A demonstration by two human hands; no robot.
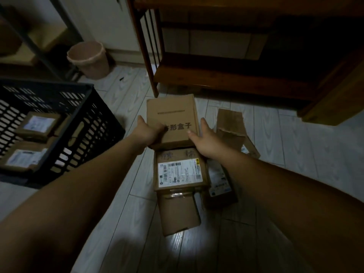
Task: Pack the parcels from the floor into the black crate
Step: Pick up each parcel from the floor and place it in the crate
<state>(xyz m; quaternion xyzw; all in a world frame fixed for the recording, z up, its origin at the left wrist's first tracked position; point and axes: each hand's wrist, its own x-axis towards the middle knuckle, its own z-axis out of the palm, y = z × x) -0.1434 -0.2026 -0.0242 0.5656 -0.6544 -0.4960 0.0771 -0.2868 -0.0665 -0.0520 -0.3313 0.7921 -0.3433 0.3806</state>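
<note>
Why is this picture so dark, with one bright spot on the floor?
Head view: the room is dim and the wooden shelf is nearly black; a glare patch lies on the floor below the parcels; the wide lens bends the black crate near the edge; the pink bin looks blurred.

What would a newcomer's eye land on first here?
Two bare arms meet mid-frame, the left hand and right hand gripping a printed cardboard box by its sides, at the far end of a pile of parcels on the floor. Next comes the white-labelled parcel just nearer the camera. The black crate at left holds two labelled parcels.
</note>
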